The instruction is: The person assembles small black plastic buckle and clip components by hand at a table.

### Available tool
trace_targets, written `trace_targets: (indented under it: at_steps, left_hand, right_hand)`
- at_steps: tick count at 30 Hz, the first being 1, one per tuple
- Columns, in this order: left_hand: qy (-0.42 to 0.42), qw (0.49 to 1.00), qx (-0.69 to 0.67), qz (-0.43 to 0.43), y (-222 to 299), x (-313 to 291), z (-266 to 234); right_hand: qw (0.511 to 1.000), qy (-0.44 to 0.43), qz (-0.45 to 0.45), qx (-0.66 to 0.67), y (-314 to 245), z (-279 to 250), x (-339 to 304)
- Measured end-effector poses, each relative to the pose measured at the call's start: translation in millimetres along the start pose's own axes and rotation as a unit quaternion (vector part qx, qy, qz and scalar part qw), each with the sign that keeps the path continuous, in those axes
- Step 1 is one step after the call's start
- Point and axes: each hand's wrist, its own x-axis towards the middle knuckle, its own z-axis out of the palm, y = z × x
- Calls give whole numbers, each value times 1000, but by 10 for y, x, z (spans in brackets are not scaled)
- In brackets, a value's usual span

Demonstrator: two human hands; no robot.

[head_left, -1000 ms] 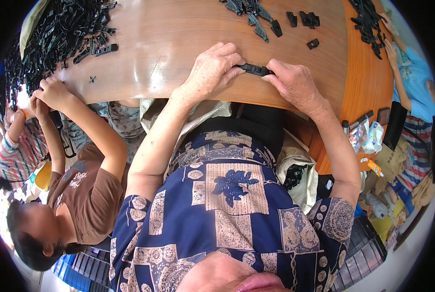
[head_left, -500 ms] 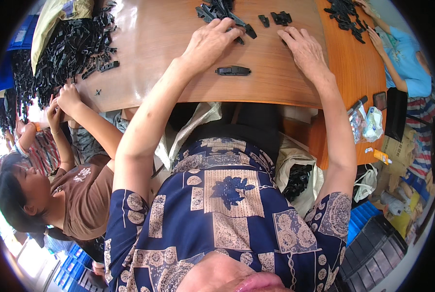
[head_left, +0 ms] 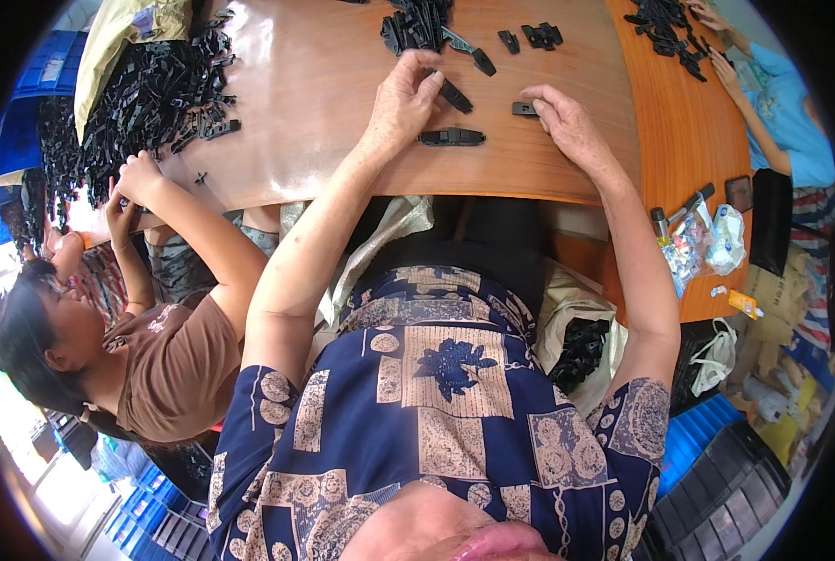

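My left hand [head_left: 402,105] pinches a long black plastic piece [head_left: 455,97] over the wooden table, with thumb and forefinger at its upper end. My right hand [head_left: 569,123] has closed its thumb and fingers on a short, rectangular black plastic piece [head_left: 524,108]. Just below the left hand's piece lies an assembled-looking elongated black part [head_left: 452,137], flat near the table's front edge. Beyond my left hand is a small heap of black plastic pieces [head_left: 412,26], with a longer piece [head_left: 481,62] sticking out to its right.
Two small black pieces [head_left: 541,36] [head_left: 508,40] lie at the far right of the table [head_left: 333,84]. A large black heap [head_left: 151,89] spills from a sack at left, beside a co-worker [head_left: 156,355]. Another co-worker [head_left: 782,112] sits at right. Plastic bags [head_left: 724,239] lie nearby.
Both hands have drawn back toward me, the left from the heap's edge with a long black piece. The short piece in my right hand now shows. The elongated part stays put.
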Motion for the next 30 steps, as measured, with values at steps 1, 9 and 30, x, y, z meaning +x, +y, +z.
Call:
trace_targets:
  at_steps: [1, 9, 30]
  left_hand:
    - [-29, 999, -7, -39, -62, 23, -25]
    - [-20, 936, 308, 170, -52, -96, -296]
    - [-93, 918, 305, 234, -55, -22, -345]
  right_hand:
    - [1000, -2, 1, -3, 15, -22, 20]
    - [955, 33, -155, -250, -120, -94, -50]
    - [971, 14, -146, -188, -515, 286, 1]
